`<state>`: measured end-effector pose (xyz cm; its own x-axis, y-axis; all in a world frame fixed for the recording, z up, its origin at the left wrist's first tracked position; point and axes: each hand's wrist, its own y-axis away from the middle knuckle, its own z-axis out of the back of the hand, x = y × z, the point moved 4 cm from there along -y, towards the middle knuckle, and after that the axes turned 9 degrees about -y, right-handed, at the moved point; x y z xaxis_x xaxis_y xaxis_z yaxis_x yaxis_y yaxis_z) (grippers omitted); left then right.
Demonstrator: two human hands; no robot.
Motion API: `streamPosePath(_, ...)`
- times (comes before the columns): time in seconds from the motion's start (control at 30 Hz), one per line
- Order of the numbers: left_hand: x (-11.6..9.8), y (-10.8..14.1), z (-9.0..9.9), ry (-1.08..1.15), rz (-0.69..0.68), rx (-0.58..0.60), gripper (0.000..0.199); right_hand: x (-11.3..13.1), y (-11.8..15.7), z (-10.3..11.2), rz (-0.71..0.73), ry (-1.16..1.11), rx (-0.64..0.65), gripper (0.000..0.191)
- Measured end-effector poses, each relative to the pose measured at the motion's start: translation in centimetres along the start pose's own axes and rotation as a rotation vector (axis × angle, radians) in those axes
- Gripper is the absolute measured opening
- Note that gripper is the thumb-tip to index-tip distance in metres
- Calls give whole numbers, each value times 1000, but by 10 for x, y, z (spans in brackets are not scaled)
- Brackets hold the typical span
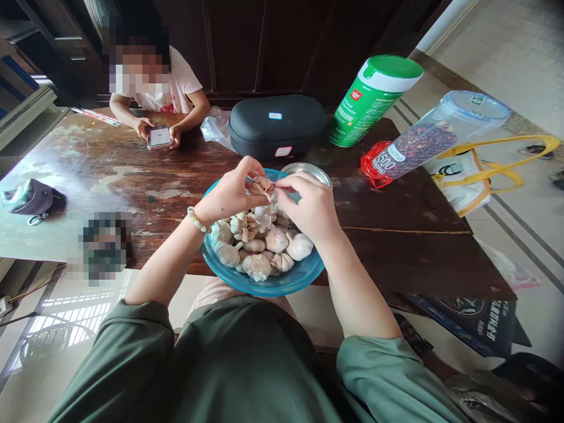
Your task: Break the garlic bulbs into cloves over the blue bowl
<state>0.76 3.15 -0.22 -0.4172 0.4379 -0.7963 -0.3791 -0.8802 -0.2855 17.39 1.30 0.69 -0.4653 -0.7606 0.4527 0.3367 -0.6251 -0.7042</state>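
Note:
A wide blue glass bowl [282,286] sits at the near edge of the dark wooden table [396,258], heaped with several whole white garlic bulbs [277,239] and loose papery skins. Just above the bowl's far side, my left hand [229,191] and my right hand [308,208] pinch one garlic bulb [263,187] between their fingertips. Its skin is partly peeled away. A beaded bracelet [197,220] circles my left wrist. Close to my right hand, a shallow steel bowl [307,174] sits partly behind the blue bowl; its contents are hidden.
Across the table, a person [161,88] holds a phone [159,137] in both hands. A black zip case [277,126], a green-lidded canister [370,103] and a tilted plastic jar of dark grains [423,141] stand at the far side. A grey pouch [30,198] lies left.

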Motion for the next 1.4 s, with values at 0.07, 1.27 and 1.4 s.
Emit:
streamPosePath(0.07,0,0,0,-3,13,2,45,0,0,0,0,0,-1,10)
streamPosePath(1.27,-5,1,2,50,24,33,44,1,-1,3,-38,-18,-6,12)
streamPosePath(1.4,-6,1,2,19,25,26,45,1,-1,2,-36,8,2,14)
